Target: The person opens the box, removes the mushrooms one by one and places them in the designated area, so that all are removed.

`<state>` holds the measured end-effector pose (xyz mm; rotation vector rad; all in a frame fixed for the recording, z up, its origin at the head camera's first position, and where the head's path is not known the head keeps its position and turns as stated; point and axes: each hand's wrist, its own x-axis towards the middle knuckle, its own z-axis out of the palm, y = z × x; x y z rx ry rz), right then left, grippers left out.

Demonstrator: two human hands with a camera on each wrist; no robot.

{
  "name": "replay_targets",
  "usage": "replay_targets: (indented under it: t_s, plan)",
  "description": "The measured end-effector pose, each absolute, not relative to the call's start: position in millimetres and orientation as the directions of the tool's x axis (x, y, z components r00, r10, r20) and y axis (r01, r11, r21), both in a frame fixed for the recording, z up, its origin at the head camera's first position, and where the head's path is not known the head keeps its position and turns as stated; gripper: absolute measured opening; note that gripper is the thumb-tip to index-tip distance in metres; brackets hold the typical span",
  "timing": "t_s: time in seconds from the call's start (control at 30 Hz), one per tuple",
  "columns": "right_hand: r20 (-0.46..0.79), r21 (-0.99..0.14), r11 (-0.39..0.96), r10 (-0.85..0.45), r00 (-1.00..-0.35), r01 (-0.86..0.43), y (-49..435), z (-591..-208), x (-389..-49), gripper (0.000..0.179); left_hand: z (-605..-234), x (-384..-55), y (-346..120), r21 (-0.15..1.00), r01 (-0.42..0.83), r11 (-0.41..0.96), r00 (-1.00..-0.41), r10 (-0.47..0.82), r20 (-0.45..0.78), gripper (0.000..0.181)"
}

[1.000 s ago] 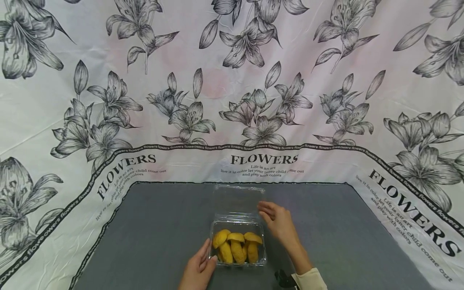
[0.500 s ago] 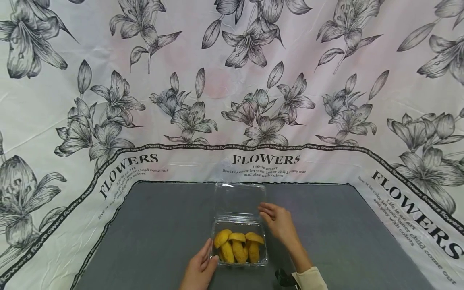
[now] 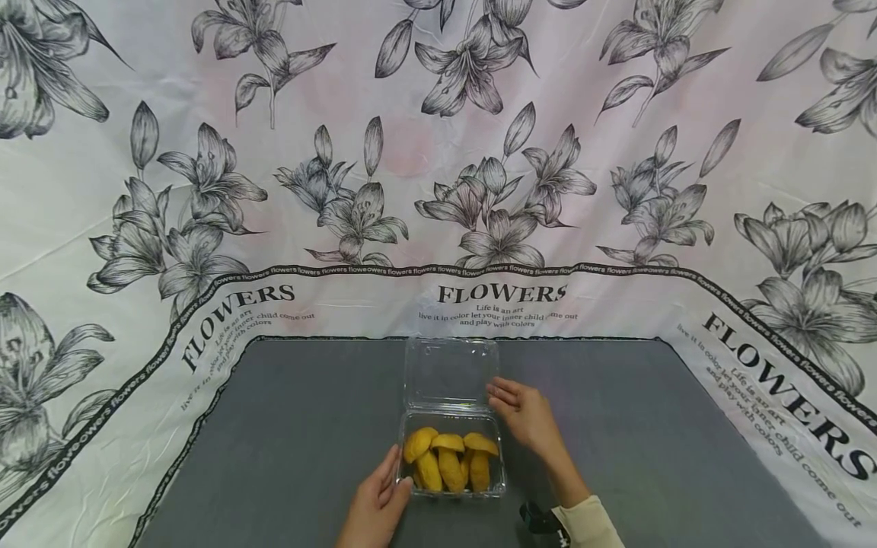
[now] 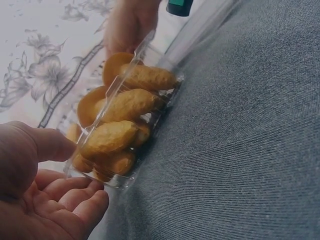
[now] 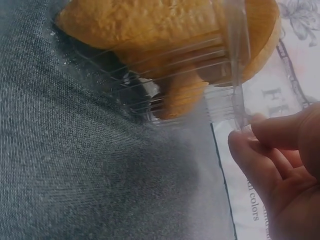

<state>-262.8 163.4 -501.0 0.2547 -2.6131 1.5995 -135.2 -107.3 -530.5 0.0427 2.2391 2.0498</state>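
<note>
Close to you on the grey tabletop (image 3: 294,457), the cream sleeve (image 3: 585,521) of your right arm shows beside a black thing (image 3: 540,520) at the wrist, too cut off to name. Your left hand (image 3: 373,498) grips the near left corner of a clear plastic box (image 3: 473,495), thumb on the rim, fingers along the outside wall. Yellow mushrooms (image 3: 450,464) lie in it, stems towards you, caps away. Let that hand anchor the box without squeezing; thin plastic like this would probably flex.

Farther on, your right hand (image 3: 524,415) seems to pinch the right edge of the raised lid (image 3: 452,373), near the hinge. A light pinch should do: guide the lid around its hinge, since a sideways pull on one edge could twist it or drag the box. Mind the caps, which appear to reach about rim height. You can make out no writing on the box.

Beyond the tabletop hangs a white cloth (image 3: 356,308) printed with black lilies. Its border reads "FLOWERS" at left, centre and right, over "Life is an art / live it in color let your inner child come out / and play with colors"; a black band above repeats "flowers".
</note>
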Motion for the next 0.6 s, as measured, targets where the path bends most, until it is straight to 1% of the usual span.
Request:
replay_targets:
  t_s: [0.23, 0.4, 0.6]
  plan:
    - [0.117, -0.896, 0.414, -0.132, -0.984, -0.162, 162.8, -505.8, -265.5, 0.049, -529.1, -134.5, -109.0, 0.996, -0.044, 0.082, -0.992, 0.11, -0.053, 0.074]
    - [0.104, -0.904, 0.401, -0.132, -0.986, -0.149, 163.1, -509.2, -269.2, 0.049, -530.4, -133.2, -108.2, 0.997, -0.002, 0.074, -0.995, 0.103, -0.009, 0.071]
    - [0.083, -0.905, 0.407, -0.121, -0.989, -0.126, 163.0, -509.0, -271.8, 0.047, -530.5, -132.2, -108.6, 0.997, -0.025, 0.077, -0.995, 0.095, -0.032, 0.072]
